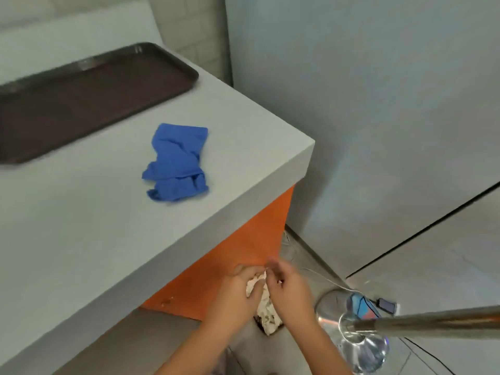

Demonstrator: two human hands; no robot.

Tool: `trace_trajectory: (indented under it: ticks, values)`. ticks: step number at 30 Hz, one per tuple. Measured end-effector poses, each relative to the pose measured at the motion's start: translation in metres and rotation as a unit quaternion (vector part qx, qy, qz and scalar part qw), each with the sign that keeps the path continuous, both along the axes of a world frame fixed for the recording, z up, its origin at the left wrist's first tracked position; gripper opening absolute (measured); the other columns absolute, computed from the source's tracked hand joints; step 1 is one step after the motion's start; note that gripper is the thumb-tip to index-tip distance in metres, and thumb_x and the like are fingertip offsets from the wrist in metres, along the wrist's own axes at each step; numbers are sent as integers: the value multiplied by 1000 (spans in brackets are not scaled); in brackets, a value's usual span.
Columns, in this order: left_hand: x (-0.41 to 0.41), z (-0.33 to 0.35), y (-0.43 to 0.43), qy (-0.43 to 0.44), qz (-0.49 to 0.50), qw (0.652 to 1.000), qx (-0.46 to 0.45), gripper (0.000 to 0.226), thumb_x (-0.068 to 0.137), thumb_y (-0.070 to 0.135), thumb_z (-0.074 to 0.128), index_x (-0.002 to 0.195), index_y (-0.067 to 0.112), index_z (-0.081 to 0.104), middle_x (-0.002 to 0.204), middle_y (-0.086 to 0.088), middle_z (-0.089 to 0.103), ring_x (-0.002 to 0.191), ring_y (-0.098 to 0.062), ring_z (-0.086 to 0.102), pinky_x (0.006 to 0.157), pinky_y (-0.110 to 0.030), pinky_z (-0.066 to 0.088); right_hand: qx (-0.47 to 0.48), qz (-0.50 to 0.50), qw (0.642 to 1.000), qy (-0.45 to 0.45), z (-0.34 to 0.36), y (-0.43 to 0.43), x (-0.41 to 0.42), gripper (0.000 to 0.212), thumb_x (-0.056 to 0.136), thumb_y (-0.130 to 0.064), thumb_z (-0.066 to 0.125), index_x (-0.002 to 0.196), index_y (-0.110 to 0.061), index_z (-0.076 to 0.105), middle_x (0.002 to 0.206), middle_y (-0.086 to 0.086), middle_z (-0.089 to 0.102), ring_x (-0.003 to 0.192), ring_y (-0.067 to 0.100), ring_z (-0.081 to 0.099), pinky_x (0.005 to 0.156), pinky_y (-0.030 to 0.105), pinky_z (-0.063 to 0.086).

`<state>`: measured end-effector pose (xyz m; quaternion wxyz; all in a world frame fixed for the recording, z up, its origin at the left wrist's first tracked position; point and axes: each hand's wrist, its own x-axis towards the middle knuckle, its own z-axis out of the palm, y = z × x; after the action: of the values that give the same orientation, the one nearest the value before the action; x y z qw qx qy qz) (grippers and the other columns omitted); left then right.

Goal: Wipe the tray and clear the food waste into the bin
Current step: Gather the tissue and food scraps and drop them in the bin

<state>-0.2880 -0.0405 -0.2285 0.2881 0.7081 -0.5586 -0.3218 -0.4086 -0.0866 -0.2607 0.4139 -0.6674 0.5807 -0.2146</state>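
Your left hand: it is below the surface's edge, in front of the orange panel, with its fingers curled round the pale wad from the left.
Your right hand: it sits against the left hand with bent fingers. The frame is blurred here, so it only appears to pinch the wad's top edge.
Pale wad: a crumpled, whitish lump with brownish flecks, held between your two hands. Its lower part hangs down between your wrists, above the floor.
Tray: dark brown and lying flat on the surface at the far left, well apart from your hands. Its left end runs out of view.
Blue cloth: it lies rumpled on the surface, just in front of the tray's right end and near the surface's corner. Neither hand touches it.
Surface: pale grey with a thick edge, and it carries the tray and the cloth.
Orange panel: the side face beneath the surface, directly behind your hands.
Metal pole: it enters from the right edge and meets a shiny round base on the floor, just to the right of your right hand.
Blue-and-red object: it rests on that base, beside a small dark device with a thin cable.
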Motion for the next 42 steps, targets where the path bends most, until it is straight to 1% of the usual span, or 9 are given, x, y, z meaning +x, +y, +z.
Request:
trace_trajectory:
  ticks: [2, 4, 8, 16, 25, 28, 31, 38, 42]
  values:
    - [13, 56, 23, 33, 38, 997, -67, 20, 89, 18, 58, 105, 27, 68, 100, 17, 62, 95, 12, 56, 81, 0, 36, -31, -10, 996, -87, 52, 10, 16, 28, 89, -18, 60, 111, -35, 62, 101, -11, 67, 83, 2, 63, 76, 19, 50]
    - [32, 101, 44, 39, 75, 989, -121, 20, 87, 28, 55, 103, 33, 66, 101, 18, 65, 96, 7, 59, 82, -6, 42, -51, -1, 985, -167, 103, 20, 36, 30, 87, -12, 64, 105, -36, 64, 95, -10, 67, 80, 5, 63, 69, 14, 49]
    - [87, 161, 78, 12, 175, 970, -171, 20, 88, 29, 54, 103, 38, 64, 101, 23, 63, 92, 2, 61, 77, -11, 46, -47, 88, 970, -222, 180, 37, 88, 26, 87, -21, 66, 107, -36, 61, 90, -9, 66, 79, 3, 63, 66, 12, 47]
    - [228, 206, 161, 8, 342, 923, -178, 22, 88, 18, 62, 99, 37, 64, 91, 20, 66, 83, 4, 59, 68, -8, 46, -77, 247, 951, -172, 238, 72, 237, 34, 85, -34, 66, 117, -39, 55, 98, -14, 61, 80, -2, 60, 70, 15, 49]
    - [418, 224, 264, 35, 424, 891, -155, 16, 88, 17, 62, 89, 32, 67, 87, 7, 69, 73, -7, 62, 62, -5, 43, -83, 300, 935, -168, 254, 128, 438, 44, 85, -34, 67, 125, -34, 51, 101, -14, 55, 81, 5, 59, 68, 11, 44]
    - [478, 226, 286, 29, 444, 882, -152, 16, 86, 18, 65, 88, 34, 64, 95, 4, 68, 81, -10, 62, 64, -7, 43, -96, 315, 931, -154, 257, 140, 493, 48, 84, -35, 68, 129, -33, 49, 104, -13, 52, 87, 5, 58, 70, 12, 43]
    - [532, 226, 297, 19, 475, 869, -141, 18, 82, 26, 71, 96, 32, 62, 109, 4, 58, 103, -14, 56, 80, -20, 41, -113, 332, 927, -134, 259, 146, 540, 52, 84, -35, 68, 131, -33, 46, 111, -9, 49, 92, 4, 54, 70, 10, 40]
    - [645, 210, 262, -133, 489, 859, -76, 73, 65, 60, 70, 127, 24, 55, 130, -10, 46, 121, -28, 47, 101, -38, 41, -193, 379, 903, -53, 247, 136, 634, 58, 84, -31, 67, 137, -31, 43, 127, -3, 43, 113, 12, 50, 89, 20, 42]
    - [685, 191, 220, -210, 454, 866, 27, 76, 73, 68, 58, 139, 37, 37, 146, -3, 26, 137, -23, 25, 107, -40, 30, -243, 417, 876, 18, 246, 119, 682, 53, 89, -31, 58, 139, -31, 40, 132, -1, 42, 120, 16, 46, 95, 22, 40]
